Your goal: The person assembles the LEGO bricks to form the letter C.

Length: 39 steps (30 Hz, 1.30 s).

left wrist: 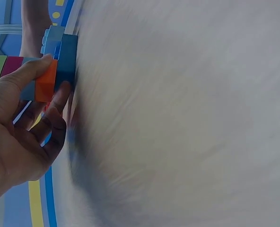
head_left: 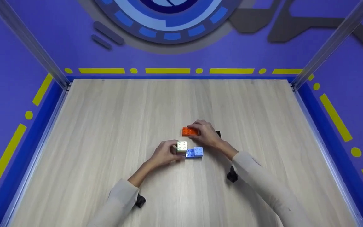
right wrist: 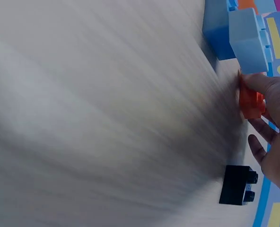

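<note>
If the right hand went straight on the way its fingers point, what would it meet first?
Beyond the orange-red building brick that the right hand pinches, the way looks free over the tabletop as far as the head view shows, though depth is uncertain.

The head view looks from above, forward and down; it takes in the tabletop [head_left: 131, 110] from side to side and the back wall [head_left: 58, 47] behind it. The left wrist view is much nearer, looking low along the tabletop past the left hand [left wrist: 21, 142]; its picture lies sideways, with the upward direction toward the left edge. The right wrist view is also close to the right hand [right wrist: 279, 137], but its upward direction is toward the right edge. All three views share the light blue brick [head_left: 198, 151].
</note>
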{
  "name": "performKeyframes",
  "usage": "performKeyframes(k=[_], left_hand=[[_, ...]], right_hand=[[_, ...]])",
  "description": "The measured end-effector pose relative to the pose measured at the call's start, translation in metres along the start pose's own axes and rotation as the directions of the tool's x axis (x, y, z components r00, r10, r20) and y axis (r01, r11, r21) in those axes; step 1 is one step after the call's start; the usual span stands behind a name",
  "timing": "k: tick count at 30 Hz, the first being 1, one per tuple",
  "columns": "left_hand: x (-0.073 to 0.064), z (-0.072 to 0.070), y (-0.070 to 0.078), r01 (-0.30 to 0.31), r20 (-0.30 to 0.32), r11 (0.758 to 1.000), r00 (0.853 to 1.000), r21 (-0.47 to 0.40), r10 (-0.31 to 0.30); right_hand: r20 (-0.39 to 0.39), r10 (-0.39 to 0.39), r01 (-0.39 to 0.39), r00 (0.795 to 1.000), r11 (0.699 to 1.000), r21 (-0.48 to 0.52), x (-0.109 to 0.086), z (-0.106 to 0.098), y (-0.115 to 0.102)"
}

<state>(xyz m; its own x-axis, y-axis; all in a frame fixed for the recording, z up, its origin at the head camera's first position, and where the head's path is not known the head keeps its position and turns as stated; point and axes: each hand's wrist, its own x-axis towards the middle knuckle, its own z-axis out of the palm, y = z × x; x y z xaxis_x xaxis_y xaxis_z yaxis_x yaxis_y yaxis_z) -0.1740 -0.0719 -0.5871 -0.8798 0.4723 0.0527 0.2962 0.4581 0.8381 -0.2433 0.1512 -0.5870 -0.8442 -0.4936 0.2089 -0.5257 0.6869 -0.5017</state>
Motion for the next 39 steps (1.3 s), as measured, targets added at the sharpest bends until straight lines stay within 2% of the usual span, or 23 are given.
performKeyframes(k=[7,10,15,19,25,31,35,39], left_hand=[[0.006,0.000,0.004,-0.023,-0.012,0.988,1.000,0.152,0.025],[0.010,0.000,0.005,-0.040,-0.021,0.984,0.999,0.176,0.045],[0.014,-0.003,0.002,-0.048,-0.022,0.993,0.998,0.112,0.051],[0.015,-0.007,-0.002,-0.048,-0.013,0.998,0.999,0.042,0.048],[0.013,-0.013,-0.002,-0.064,-0.031,0.998,0.997,0.026,0.065],[0.010,-0.020,0.005,-0.114,-0.079,0.993,0.991,-0.013,0.112],[0.008,-0.022,0.012,-0.165,-0.118,0.985,0.980,-0.057,0.158],[0.004,-0.024,0.024,-0.202,-0.152,0.974,0.971,-0.105,0.186]], right_hand=[[-0.046,0.039,-0.034,0.998,0.995,0.096,-0.011,-0.026,-0.001],[-0.069,0.046,-0.036,0.997,0.990,0.135,-0.017,-0.040,-0.004],[-0.096,0.038,-0.019,0.995,0.982,0.190,-0.025,-0.057,-0.012],[-0.114,0.002,0.020,0.994,0.982,0.189,-0.028,-0.063,-0.019],[-0.130,-0.061,0.083,0.990,0.983,0.166,-0.034,-0.067,-0.028],[-0.091,-0.061,0.076,0.994,0.982,0.172,-0.037,-0.068,-0.039],[-0.071,-0.071,0.083,0.995,0.978,0.191,-0.038,-0.066,-0.044],[-0.066,-0.092,0.104,0.994,0.972,0.212,-0.037,-0.062,-0.049]])
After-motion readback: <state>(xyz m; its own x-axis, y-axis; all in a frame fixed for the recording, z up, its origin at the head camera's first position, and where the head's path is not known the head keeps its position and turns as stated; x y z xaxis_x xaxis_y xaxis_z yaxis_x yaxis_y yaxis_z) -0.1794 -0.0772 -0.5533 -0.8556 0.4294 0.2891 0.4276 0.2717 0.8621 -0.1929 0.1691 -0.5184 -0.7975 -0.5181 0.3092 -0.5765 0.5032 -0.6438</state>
